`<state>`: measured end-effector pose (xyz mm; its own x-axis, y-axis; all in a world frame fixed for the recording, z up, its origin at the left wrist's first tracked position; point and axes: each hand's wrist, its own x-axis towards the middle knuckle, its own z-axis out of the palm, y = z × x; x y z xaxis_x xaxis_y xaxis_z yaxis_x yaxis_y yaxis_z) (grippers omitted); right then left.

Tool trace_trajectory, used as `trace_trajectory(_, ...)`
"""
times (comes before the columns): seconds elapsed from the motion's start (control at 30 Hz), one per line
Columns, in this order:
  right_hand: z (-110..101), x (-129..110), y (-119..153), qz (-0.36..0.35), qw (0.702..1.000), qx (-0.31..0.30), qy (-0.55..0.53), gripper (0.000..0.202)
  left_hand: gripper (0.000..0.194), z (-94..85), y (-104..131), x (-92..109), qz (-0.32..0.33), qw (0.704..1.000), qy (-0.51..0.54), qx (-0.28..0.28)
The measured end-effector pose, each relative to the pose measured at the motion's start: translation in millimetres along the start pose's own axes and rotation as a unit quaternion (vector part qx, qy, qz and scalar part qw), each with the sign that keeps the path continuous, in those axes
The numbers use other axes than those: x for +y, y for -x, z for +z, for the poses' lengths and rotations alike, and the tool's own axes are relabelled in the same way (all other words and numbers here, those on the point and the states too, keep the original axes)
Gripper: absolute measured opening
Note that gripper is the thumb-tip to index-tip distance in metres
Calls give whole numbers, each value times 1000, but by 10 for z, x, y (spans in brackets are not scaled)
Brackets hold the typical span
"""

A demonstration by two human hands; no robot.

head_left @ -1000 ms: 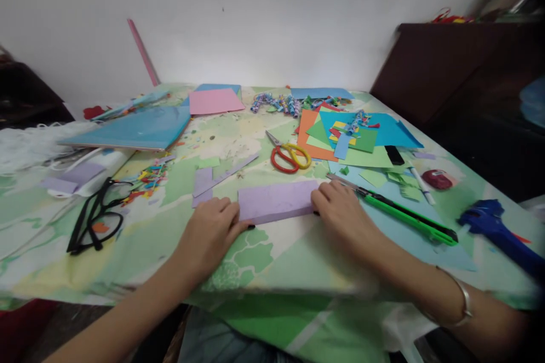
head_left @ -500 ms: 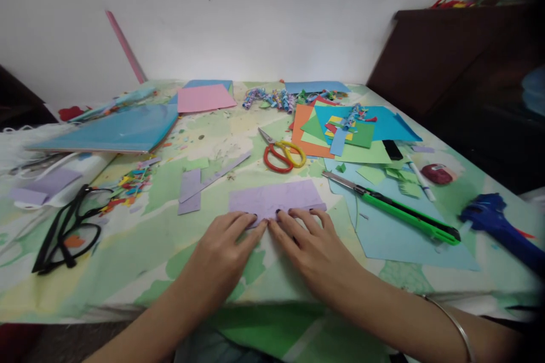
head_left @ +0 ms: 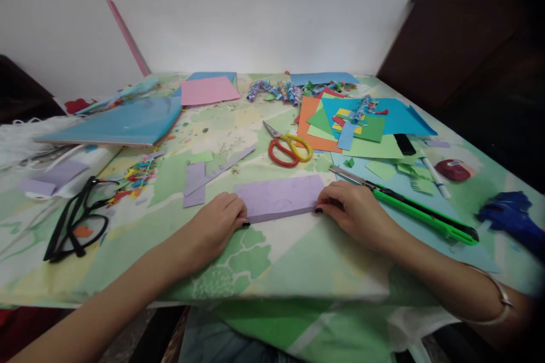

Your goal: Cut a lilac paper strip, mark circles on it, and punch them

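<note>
A strip of purple paper (head_left: 279,198) lies in front of me with a narrow fold along its near edge. My left hand (head_left: 223,215) pinches its left end between thumb and fingers. At the opposite end, my right hand (head_left: 351,207) pinches the paper's near right corner. Just beyond the paper are scissors (head_left: 286,150) with one red and one yellow handle, lying with blades apart. A green utility knife (head_left: 421,215), blade extended, rests beside my right hand on a light blue sheet (head_left: 460,255). Purple paper scraps (head_left: 195,181) lie beyond my left hand.
Black eyeglasses (head_left: 79,227) and colourful paper bits (head_left: 134,178) lie at left, near a blue folder (head_left: 114,119). Coloured sheets (head_left: 310,125) are piled at right. A blue glue gun (head_left: 508,212) sits by the right edge. Curled paper pieces (head_left: 276,92) lie at the back.
My hands have moved apart from the middle of the purple paper's near edge to its two ends. The near edge now shows a raised, narrow fold. The view has shifted slightly.
</note>
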<state>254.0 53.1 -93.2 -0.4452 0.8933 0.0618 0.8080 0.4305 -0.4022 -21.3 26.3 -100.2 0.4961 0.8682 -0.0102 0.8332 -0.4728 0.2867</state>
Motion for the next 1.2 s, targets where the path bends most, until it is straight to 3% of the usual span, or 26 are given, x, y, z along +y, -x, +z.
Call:
trace_trajectory(0.23,15,-74,-106,77,996,-24,32,13,21,-62,-92,175,-90,986,-113,-79)
trace_trajectory(0.4,13,-65,-139,79,992,-43,86,10,20,-120,-189,207,-127,975,-144,-112)
trace_trajectory(0.6,39,-81,-117,80,994,-14,75,30,30,-213,-287,55,-167,965,-146,-144)
trace_trajectory(0.77,22,-17,-183,79,989,-55,109,5,43,-267,-264,-63,-180,958,-137,-175)
trace_trajectory(0.97,10,29,-264,68,987,-55,138,8,38,-167,-78,56,-194,961,-164,-111)
trace_trajectory(1.1,106,-88,-190,34,987,-16,157,12,29,-58,46,122,-151,978,-145,-27)
trace_trajectory(1.2,209,-184,-51,-27,986,50,157,24,21,43,112,223,-94,976,-180,81)
